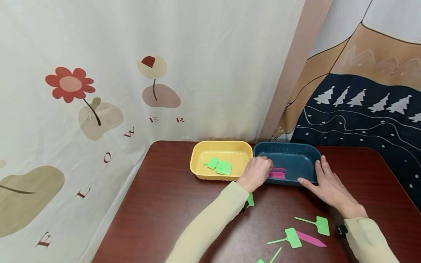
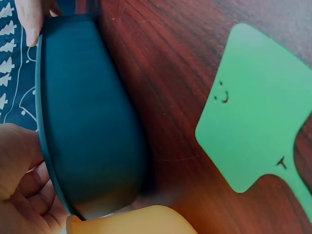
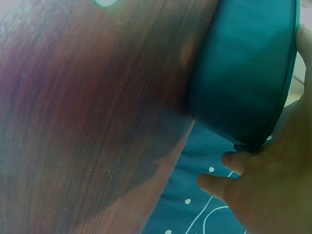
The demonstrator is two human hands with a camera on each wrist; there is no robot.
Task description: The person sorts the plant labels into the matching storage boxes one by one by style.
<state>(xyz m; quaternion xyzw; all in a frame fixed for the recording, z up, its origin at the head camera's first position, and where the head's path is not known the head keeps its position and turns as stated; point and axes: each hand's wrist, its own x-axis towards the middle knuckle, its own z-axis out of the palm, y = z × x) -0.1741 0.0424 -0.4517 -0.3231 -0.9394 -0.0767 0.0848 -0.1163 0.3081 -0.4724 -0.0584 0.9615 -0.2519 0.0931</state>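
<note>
My left hand (image 1: 257, 171) reaches over the near left end of the dark blue tray (image 1: 292, 145), fingers curled down inside its rim. Beside those fingers lie several pink plant labels (image 1: 277, 174); I cannot tell whether the fingertips pinch one. In the left wrist view, curled fingers (image 2: 39, 192) show behind the tray's rim. My right hand (image 1: 330, 188) rests on the tray's right end, fingers extended along the side and thumb at the front rim. Left of this tray stands a yellow tray (image 1: 197, 171) with several green plant labels (image 1: 223, 167) in it.
On the brown table (image 1: 158, 204) in front lie green T-shaped labels (image 1: 294, 238) and a pink pointed label (image 1: 310, 239). Another green label (image 2: 253, 107), marked with a small smiling face, lies below my left wrist. A printed curtain (image 1: 213, 65) hangs behind the table.
</note>
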